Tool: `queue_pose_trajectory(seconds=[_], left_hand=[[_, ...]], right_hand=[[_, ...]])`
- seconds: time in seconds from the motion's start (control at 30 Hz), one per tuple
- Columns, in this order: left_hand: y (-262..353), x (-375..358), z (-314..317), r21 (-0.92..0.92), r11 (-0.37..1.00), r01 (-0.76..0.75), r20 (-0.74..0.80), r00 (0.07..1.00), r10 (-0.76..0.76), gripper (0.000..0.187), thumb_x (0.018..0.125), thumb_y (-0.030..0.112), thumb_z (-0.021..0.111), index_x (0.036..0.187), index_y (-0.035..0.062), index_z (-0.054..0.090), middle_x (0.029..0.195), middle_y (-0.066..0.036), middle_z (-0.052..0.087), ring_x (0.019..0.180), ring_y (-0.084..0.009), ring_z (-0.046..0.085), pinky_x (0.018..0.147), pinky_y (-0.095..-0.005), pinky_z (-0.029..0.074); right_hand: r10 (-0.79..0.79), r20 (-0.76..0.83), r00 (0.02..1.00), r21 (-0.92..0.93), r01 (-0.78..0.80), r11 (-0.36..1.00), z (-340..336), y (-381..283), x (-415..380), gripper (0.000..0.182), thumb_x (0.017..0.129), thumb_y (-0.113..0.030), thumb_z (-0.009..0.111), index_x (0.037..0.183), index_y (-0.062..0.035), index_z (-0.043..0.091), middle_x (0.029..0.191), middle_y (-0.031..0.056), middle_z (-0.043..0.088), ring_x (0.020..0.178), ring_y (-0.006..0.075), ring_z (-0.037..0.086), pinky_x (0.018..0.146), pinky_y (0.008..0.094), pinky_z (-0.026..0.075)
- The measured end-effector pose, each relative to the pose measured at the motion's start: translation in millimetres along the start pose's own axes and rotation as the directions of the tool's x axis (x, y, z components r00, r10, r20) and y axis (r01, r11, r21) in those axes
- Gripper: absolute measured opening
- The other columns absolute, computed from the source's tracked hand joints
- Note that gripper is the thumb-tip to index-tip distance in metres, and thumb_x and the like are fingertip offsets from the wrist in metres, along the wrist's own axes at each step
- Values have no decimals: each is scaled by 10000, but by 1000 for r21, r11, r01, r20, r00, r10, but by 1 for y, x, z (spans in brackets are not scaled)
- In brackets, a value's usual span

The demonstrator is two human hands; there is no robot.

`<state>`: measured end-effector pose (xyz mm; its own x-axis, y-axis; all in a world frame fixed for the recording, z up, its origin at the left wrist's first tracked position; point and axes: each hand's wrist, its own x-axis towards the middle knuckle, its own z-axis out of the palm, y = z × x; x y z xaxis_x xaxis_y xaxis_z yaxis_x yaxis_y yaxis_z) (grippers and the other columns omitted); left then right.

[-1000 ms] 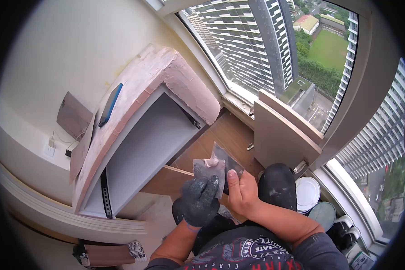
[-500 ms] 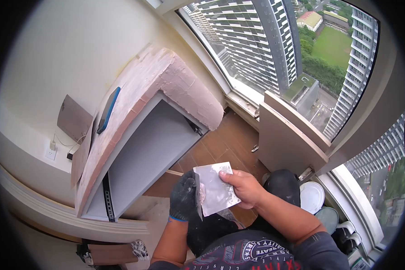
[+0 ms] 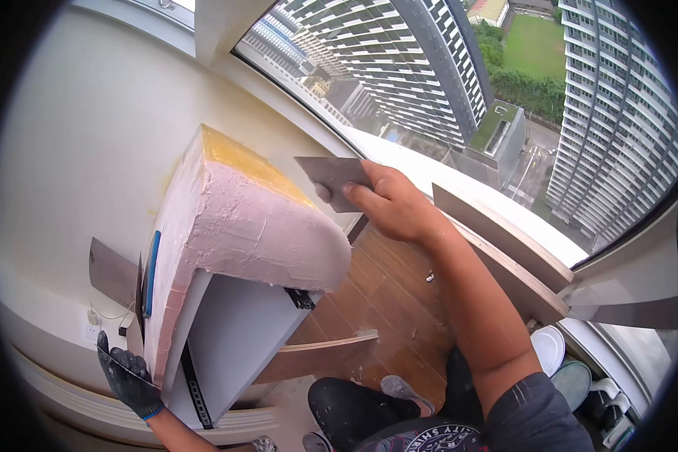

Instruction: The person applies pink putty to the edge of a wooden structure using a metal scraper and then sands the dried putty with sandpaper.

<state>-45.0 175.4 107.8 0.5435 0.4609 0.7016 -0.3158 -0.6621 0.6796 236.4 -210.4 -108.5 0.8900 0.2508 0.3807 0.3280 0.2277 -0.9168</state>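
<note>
Now puttying cabinet end (image 3: 267,233): right hand (image 3: 395,203) pinches scraper (image 3: 331,179); gloved left hand (image 3: 128,377) grips second blade (image 3: 124,364). I judge next stroke needs flat blade angle.

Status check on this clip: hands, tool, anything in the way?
Right hand grips putty knife at the pink-plastered cabinet end. Gloved left hand holds a second blade by the cabinet's near edge. Nothing between knife and plaster.

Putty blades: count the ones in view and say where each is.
2. One wide putty blade is in the bare right hand, above the plastered cabinet. A second blade is in the gloved left hand, low beside the cabinet. Others may be hidden.
</note>
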Motion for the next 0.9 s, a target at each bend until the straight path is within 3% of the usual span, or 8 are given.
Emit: queue_pose_trajectory(seconds=[0.07, 0.13, 0.27, 0.37, 0.47, 0.6, 0.83, 0.9], left_hand=[[-9, 4, -1, -83, 995, 54, -7, 999, -54, 515, 1012, 177, 493, 1482, -6, 389, 740, 56, 316, 567, -30, 278, 466, -187, 261], [-11, 1, -1, -34, 999, 38, -12, 999, -39, 501, 1007, 134, 487, 1484, 9, 396, 744, 63, 321, 563, -20, 277, 455, -181, 251], [-9, -4, 10, 104, 995, -4, -1, 1000, 5, 507, 1013, 135, 482, 1498, 21, 388, 747, 71, 348, 563, -11, 300, 463, -170, 251], [-8, -2, 0, 104, 994, 16, 64, 998, -23, 546, 975, 74, 493, 1503, 8, 370, 779, 61, 345, 635, -25, 338, 510, -171, 289], [-9, -1, 0, -35, 998, 55, 66, 996, -53, 541, 988, 81, 488, 1509, 16, 356, 765, 58, 342, 602, -29, 326, 491, -181, 287], [-12, 6, -9, -160, 980, 120, 82, 991, -108, 520, 1008, 102, 476, 1507, 22, 354, 739, 56, 336, 554, -30, 301, 458, -195, 267], [-11, 3, -1, -116, 988, 104, 12, 995, -103, 485, 1026, 138, 468, 1489, 19, 386, 711, 42, 362, 524, -34, 297, 427, -207, 261], [-14, 4, -8, -152, 983, 99, 40, 995, -94, 486, 1023, 140, 471, 1486, 19, 391, 712, 41, 363, 520, -34, 296, 426, -207, 260]], right_hand=[[-48, 72, 996, -16, 49, 999, 6, 17, 14, 289, 933, -153, 497, 1134, -1, 638, 962, 185, 687, 905, 305, 620, 875, 393, 484], [-46, 155, 987, -20, 50, 999, 7, 17, 21, 290, 909, -152, 499, 1101, 5, 648, 982, 228, 682, 929, 378, 623, 880, 430, 485], [-65, 195, 979, -99, 85, 991, 18, 25, 29, 335, 890, -165, 498, 1127, 7, 661, 1043, 256, 681, 993, 427, 625, 897, 462, 485], [-168, 214, 962, -101, 193, 976, 29, 34, 38, 370, 892, -162, 506, 1189, -5, 660, 1075, 248, 685, 1012, 422, 629, 915, 462, 490], [-284, 196, 939, -149, 314, 938, 47, 42, 41, 399, 888, -147, 507, 1236, -22, 655, 1096, 238, 687, 1028, 412, 634, 935, 467, 493], [-331, 172, 928, -209, 362, 908, 44, 22, 17, 404, 876, -116, 498, 1230, -1, 653, 1093, 242, 684, 1042, 402, 632, 940, 480, 493], [-248, 197, 949, -202, 287, 937, 11, -22, -18, 362, 887, -82, 520, 1209, 6, 661, 1018, 243, 692, 982, 401, 647, 897, 484, 503], [-257, 88, 962, -238, 271, 933, 5, -14, 3, 331, 923, -113, 515, 1189, 7, 671, 1007, 240, 697, 969, 405, 652, 895, 487, 504]])
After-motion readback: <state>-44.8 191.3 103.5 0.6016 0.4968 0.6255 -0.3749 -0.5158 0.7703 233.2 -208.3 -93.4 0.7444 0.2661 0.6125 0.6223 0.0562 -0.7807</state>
